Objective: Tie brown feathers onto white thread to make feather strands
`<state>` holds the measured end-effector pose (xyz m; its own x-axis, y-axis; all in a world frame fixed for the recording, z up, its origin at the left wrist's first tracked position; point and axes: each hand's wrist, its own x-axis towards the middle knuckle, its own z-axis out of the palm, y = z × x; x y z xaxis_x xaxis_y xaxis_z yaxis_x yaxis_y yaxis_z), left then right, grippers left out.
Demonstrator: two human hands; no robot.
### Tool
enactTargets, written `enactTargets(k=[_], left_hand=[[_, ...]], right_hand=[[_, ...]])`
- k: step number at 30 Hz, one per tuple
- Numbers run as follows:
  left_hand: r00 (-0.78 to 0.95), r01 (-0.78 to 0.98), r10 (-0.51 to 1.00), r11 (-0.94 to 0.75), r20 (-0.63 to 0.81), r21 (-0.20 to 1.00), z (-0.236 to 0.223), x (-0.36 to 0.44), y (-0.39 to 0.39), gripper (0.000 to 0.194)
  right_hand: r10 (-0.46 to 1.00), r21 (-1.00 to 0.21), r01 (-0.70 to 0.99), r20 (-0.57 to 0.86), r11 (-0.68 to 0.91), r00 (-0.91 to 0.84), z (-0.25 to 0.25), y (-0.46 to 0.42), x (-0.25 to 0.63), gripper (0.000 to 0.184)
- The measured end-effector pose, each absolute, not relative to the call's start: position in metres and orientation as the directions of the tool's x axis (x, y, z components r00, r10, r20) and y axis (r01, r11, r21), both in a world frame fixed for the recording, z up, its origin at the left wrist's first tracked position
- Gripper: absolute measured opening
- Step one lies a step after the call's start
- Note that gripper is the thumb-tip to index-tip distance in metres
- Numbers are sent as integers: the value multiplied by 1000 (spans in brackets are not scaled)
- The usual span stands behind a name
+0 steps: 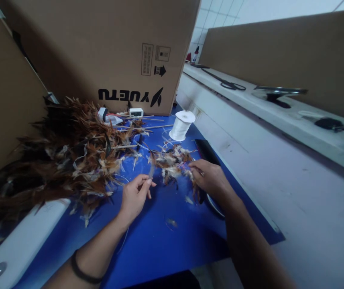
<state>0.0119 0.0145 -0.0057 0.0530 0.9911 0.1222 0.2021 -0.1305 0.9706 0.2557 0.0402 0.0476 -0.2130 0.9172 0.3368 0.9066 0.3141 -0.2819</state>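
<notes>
Head view: taking the white spool (pixel 180 129) as landmark, the left hand (pixel 135 195) is on its near side and leftward, thumb and fingers pinching what looks like a pale feather (pixel 151 170) by its lower end, probably so the upper part stays uncrushed. On the spool's near side and rightward, the right hand (pixel 212 178) touches the small feather cluster (pixel 172 160); whether it clasps anything, I cannot tell. That cluster lies just before the spool, likely for easy reach; the large feather heap (pixel 80 154) spreads left of it.

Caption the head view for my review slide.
Left hand pinching a wispy feather, right hand at a feather cluster on a blue tabletop, white spool beyond.
</notes>
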Motion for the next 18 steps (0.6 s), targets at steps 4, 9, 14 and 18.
enactTargets(k=[4,9,14,18], left_hand=[[50,201,991,-131,124,971,-3,12,14,20],[58,184,989,-141,133,973,-4,12,13,20],[51,186,991,-132,125,974,-5,12,14,20],[48,191,991,-129,122,973,-5,11,15,20]], right_hand=[[900,-261,873,262,413,-348,35,56,230,18],[882,-197,872,261,447,-393,18,63,218,15],[914,-421,826,318,376,-254,12,61,231,12],[959,-662,695,178,281,-218,14,56,243,10]])
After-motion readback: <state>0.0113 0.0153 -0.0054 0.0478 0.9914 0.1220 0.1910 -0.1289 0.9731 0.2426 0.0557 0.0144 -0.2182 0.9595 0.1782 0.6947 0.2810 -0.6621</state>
